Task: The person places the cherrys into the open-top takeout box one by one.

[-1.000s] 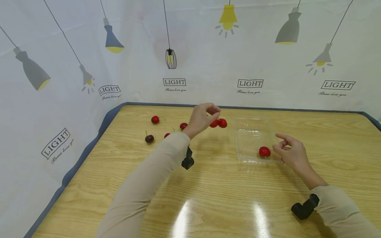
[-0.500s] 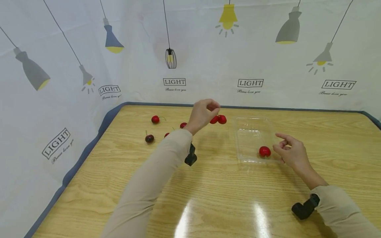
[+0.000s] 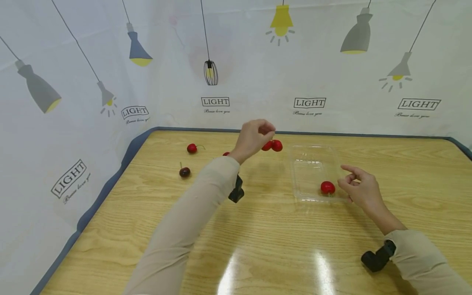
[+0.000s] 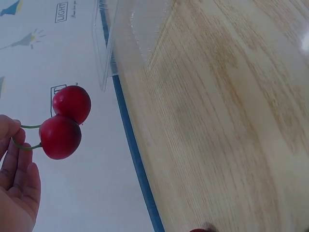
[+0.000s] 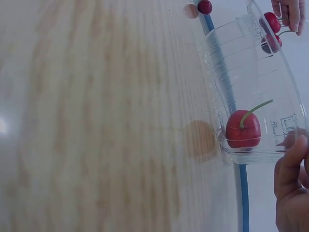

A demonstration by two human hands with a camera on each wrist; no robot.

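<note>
My left hand (image 3: 253,139) pinches the thin green stems of two joined red cherries (image 3: 276,145). They hang above the table, left of a clear plastic container (image 3: 294,180). In the left wrist view the cherries (image 4: 60,137) touch each other, and both stems run to the fingertips. My right hand (image 3: 363,190) holds the container's right side between thumb and fingers, as the right wrist view shows. One red cherry (image 3: 327,187) with a green stem lies inside, in the near right corner of the container.
On the left of the wooden table (image 3: 276,233) lie a red cherry (image 3: 191,148) and a dark cherry (image 3: 184,172). Another cherry (image 3: 226,154) is partly hidden behind the left wrist. A printed curtain (image 3: 250,61) stands along the back edge.
My left hand has risen a little and shifted slightly right, lifting the pair of cherries. The left forearm now covers a cherry that showed earlier. The right hand and container stay still.
</note>
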